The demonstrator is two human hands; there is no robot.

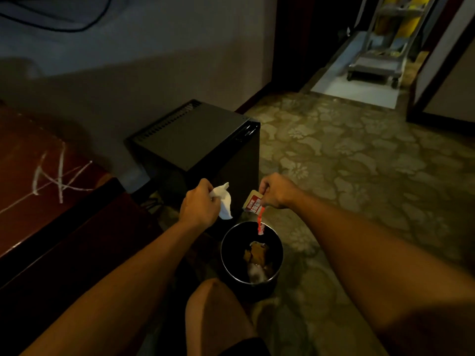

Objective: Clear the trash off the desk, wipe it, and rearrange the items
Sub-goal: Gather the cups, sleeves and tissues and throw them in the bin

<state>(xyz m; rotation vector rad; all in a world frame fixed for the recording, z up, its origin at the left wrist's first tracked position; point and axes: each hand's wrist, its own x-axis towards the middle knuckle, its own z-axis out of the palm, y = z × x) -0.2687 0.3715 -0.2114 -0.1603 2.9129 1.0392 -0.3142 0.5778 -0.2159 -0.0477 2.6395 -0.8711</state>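
Observation:
My left hand grips a crumpled white tissue just left of and above a round black trash bin on the carpet. My right hand pinches a small tan and red wrapper, and a red strip dangles from it over the bin's far rim. Brown and white scraps lie inside the bin. The dark wooden desk fills the left side, its top marked with white scratch-like lines.
A black mini fridge stands against the wall behind the bin. My bare knee is just in front of the bin. Patterned carpet spreads to the right. A cleaning cart stands in the doorway at far right.

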